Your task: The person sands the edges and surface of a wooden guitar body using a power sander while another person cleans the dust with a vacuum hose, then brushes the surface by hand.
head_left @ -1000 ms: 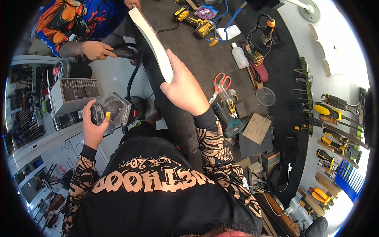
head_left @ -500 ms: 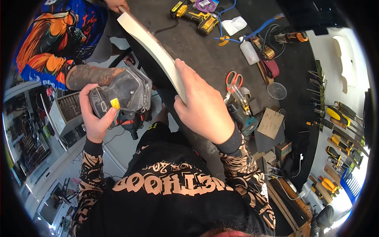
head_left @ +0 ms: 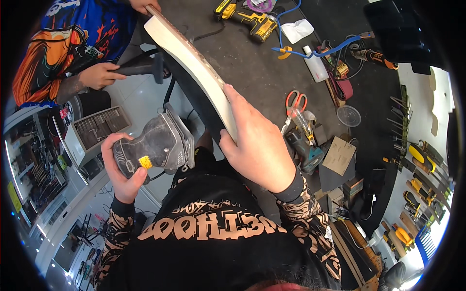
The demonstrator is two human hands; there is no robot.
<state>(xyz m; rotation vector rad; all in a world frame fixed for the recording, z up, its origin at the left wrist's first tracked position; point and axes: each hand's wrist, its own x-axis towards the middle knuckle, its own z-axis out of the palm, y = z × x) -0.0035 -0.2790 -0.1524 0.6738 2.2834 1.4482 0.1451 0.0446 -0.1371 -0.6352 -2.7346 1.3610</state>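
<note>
At the bench (head_left: 213, 56), board (head_left: 196, 72) pinched near its end by right hand (head_left: 262, 145), fingers together; probably stiff, best held at both ends. Left of it, sander (head_left: 160, 140) clasped by left hand (head_left: 123, 178), fingers curled; likely heavy, best gripped round its body.

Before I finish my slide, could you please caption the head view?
Left hand gripping a grey sander, right hand on a pale-edged workpiece by the bench.

A dust-filmed grey power sander (head_left: 158, 140) with a yellow label is gripped in the left hand (head_left: 122, 183), its flat pad turned toward a curved wooden piece (head_left: 196, 68), apart from it. The wood is held slantwise, pale edge exposed, its near end clasped by the right hand (head_left: 264, 153).
</note>
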